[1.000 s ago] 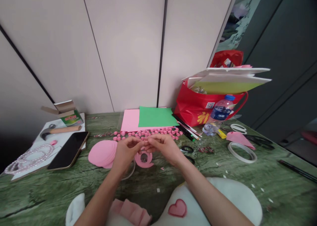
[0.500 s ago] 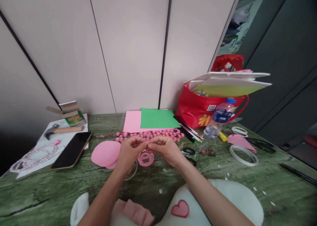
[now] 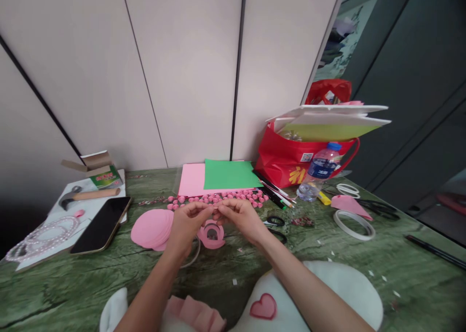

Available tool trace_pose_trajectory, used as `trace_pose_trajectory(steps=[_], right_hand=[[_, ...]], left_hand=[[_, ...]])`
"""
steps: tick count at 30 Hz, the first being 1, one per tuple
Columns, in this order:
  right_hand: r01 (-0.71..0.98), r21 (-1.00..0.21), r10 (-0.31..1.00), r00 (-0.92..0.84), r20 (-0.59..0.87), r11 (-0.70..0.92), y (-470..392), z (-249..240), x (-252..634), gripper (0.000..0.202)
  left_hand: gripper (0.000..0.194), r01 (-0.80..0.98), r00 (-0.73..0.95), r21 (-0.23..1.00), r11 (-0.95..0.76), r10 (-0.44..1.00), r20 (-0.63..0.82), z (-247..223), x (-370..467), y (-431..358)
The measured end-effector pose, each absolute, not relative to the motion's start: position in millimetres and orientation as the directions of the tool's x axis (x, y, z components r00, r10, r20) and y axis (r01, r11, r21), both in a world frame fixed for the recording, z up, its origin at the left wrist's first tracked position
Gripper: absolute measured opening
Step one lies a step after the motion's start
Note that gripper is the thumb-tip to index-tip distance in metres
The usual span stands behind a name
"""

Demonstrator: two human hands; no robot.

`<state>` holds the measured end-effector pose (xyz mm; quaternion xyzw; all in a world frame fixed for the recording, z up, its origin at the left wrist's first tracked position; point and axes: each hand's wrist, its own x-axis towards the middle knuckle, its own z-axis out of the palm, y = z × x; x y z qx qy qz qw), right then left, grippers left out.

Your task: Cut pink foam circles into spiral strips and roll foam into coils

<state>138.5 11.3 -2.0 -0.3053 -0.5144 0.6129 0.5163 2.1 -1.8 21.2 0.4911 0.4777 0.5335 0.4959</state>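
Note:
My left hand (image 3: 186, 224) and my right hand (image 3: 243, 219) meet above the table's middle, thumbs and fingertips pinched together. Between them is the end of a pink paper spiral (image 3: 213, 241), whose loose curl hangs below the fingertips; the pinched part is mostly hidden. Left of my left hand lies a fanned stack of pink paper circles (image 3: 151, 229). Behind the fingers, many small pink rolled paper roses (image 3: 233, 196) form a row. Black-handled scissors (image 3: 275, 221) lie beside my right wrist, partly covered by it.
A phone (image 3: 102, 225), a hammer (image 3: 91, 194) and a bead string (image 3: 45, 237) are at left. Green paper (image 3: 231, 174) lies behind the roses. At right stand a red bag (image 3: 278, 157) and a water bottle (image 3: 320, 172), near a tape roll (image 3: 354, 225). A white plush (image 3: 342, 290) is in front.
The pink paper curl below my fingers has turned and its opening has changed shape. Both hands remain pinched together; the whole view has shifted slightly.

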Motion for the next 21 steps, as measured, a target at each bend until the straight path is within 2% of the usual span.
trace_pose_trajectory(steps=[12,21], right_hand=[[-0.250,-0.964,0.969,-0.201,0.140,0.088,12.0,-2.2,137.8,0.024],[-0.238,-0.967,0.978,-0.162,0.130,0.089,12.4,-4.8,137.8,0.021]], left_hand=[[0.013,-0.073,-0.021,0.996,-0.044,0.999,0.042,20.5,2.5,-1.8],[0.013,-0.011,0.005,0.997,-0.071,0.997,0.071,18.1,1.8,-0.8]])
